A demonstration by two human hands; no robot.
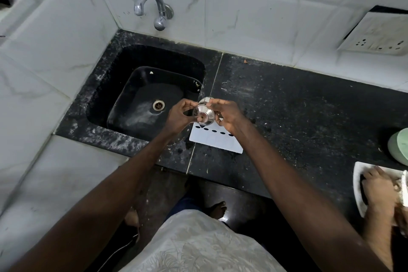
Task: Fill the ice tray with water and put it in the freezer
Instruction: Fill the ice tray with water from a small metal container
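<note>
Tap (154, 10) over black sink (106, 66) at left. Left hand (178, 115) and right hand (228, 115) both grip a steel cup (203, 115), fingers curled round it, cup tilted above the sink's right rim. White ice tray (218, 142) lies flat on black counter (309, 106) just below the cup. Wall socket (375, 37) far right; another person's hand (377, 185) on a white dish (356, 183) at the right edge

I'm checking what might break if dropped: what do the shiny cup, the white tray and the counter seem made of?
The cup looks like polished metal, likely stainless steel: mirror-like highlights. The white tray is matte and evenly white, no gleam, probably plastic. The counter is black speckled stone with a slight sheen, possibly granite; looks alone can't settle it.
</note>
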